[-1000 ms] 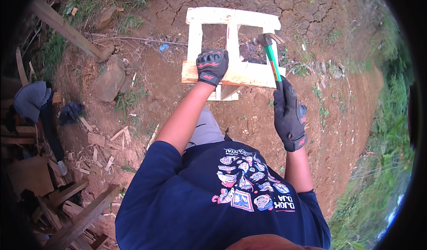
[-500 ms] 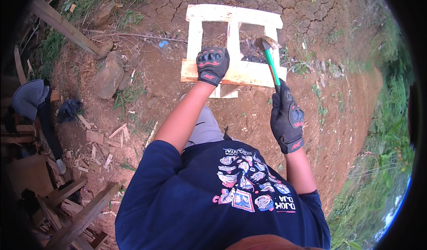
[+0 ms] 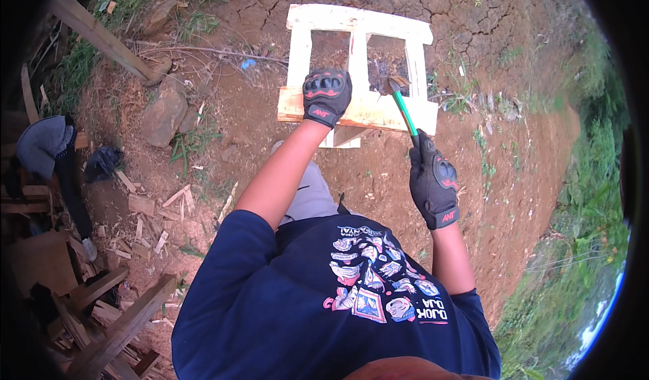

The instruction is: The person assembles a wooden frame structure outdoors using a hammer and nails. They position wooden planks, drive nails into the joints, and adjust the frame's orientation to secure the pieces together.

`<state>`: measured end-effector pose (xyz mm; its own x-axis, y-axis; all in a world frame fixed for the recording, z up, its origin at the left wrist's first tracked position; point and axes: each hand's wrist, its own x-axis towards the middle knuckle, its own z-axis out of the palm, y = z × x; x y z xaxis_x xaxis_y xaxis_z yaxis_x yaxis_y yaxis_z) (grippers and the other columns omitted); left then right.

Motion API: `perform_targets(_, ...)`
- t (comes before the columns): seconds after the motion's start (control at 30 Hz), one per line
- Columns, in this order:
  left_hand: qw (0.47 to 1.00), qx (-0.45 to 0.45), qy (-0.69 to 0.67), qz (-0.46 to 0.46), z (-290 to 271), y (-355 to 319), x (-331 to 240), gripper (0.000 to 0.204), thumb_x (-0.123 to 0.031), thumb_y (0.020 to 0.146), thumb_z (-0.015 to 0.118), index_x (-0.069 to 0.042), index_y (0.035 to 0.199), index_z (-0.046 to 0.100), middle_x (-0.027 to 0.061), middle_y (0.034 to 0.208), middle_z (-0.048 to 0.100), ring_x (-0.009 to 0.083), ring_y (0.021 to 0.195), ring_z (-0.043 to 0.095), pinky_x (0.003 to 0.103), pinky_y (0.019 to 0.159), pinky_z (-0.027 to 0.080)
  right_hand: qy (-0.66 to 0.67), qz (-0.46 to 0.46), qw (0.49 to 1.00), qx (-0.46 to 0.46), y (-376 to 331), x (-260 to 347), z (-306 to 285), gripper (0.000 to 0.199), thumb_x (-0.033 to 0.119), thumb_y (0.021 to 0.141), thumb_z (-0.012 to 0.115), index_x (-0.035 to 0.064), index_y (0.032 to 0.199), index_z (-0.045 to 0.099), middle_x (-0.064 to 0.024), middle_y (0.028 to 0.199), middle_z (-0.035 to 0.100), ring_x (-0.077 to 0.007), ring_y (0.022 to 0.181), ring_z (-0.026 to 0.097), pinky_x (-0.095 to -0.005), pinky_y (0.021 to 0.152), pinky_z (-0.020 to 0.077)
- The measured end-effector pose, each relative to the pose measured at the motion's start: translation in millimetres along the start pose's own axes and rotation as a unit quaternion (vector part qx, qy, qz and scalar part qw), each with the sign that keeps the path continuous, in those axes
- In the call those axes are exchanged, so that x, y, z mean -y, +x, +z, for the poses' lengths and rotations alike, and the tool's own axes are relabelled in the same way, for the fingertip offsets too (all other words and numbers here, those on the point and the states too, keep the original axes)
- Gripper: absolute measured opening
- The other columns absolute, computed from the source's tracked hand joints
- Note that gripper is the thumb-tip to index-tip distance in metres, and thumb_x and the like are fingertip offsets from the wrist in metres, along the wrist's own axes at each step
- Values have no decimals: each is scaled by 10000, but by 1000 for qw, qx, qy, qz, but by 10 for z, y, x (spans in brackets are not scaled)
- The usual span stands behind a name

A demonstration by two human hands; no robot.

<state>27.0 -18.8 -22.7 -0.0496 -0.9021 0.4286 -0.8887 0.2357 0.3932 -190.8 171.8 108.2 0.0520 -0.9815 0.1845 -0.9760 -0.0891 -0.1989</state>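
Two hands, both in black gloves. Left hand (image 3: 326, 97): fingers curled, set on the near board (image 3: 378, 112) of a pale wooden frame (image 3: 358, 19), left of its middle; fingertips hidden, so firm hold or mere rest cannot be told. Right hand (image 3: 434, 181): closed round the lower handle of a green-handled hammer (image 3: 404, 112). Hammer head over near board's far edge, right of centre; contact unclear. Frame lies ahead of the dark-blue shirt (image 3: 270, 306), above brown soil (image 3: 500, 197).

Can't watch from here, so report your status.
Left hand curled over wooden frame. Right hand gripping hammer, contact with frame unclear. Nothing visibly in the way.
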Motion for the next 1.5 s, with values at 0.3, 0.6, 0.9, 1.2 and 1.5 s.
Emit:
perform_targets(0.3, 1000, -16, -7, 7, -26, -6, -15, 381, -285, 979, 571, -62, 739, 766, 196, 773, 739, 391, 727, 711, 526, 717, 554, 70, -11, 992, -101, -50, 147, -40, 432, 145, 1081, 557, 55, 1503, 539, -262, 1248, 716, -434, 1014, 746, -486, 814, 601)
perform_targets(0.6, 1000, 4, 11, -5, -79, -51, 59, 364, -318, 983, 582, -73, 791, 769, 186, 799, 740, 392, 753, 714, 515, 724, 562, 65, -33, 980, -183, 46, 503, -415, 402, 133, 1094, 531, 19, 1479, 544, -259, 1239, 718, -432, 970, 749, -512, 794, 592)
perform_targets(0.9, 1000, -2, 14, 10, -27, -21, 36, 367, -329, 988, 589, -80, 787, 768, 181, 793, 740, 392, 734, 715, 509, 720, 562, 61, 46, 993, -92, 42, 308, -325, 424, 187, 1095, 561, 37, 1492, 546, -228, 1264, 734, -398, 1094, 747, -459, 869, 606)
perform_targets(1.2, 1000, -3, 12, 3, -8, -26, -62, 360, -318, 972, 597, -81, 757, 761, 180, 761, 728, 384, 719, 711, 518, 701, 553, -35, 31, 994, 99, -28, 169, 50, 441, 152, 1079, 554, 57, 1509, 533, -242, 1136, 760, -423, 973, 757, -504, 837, 598)
perform_targets(1.5, 1000, -6, 0, 6, -48, -37, -20, 338, -301, 979, 585, -87, 773, 746, 174, 785, 739, 389, 727, 711, 524, 704, 554, 62, -9, 979, -196, -31, 232, 5, 471, 108, 1088, 528, 37, 1552, 483, -251, 1303, 706, -408, 1035, 750, -461, 834, 597)
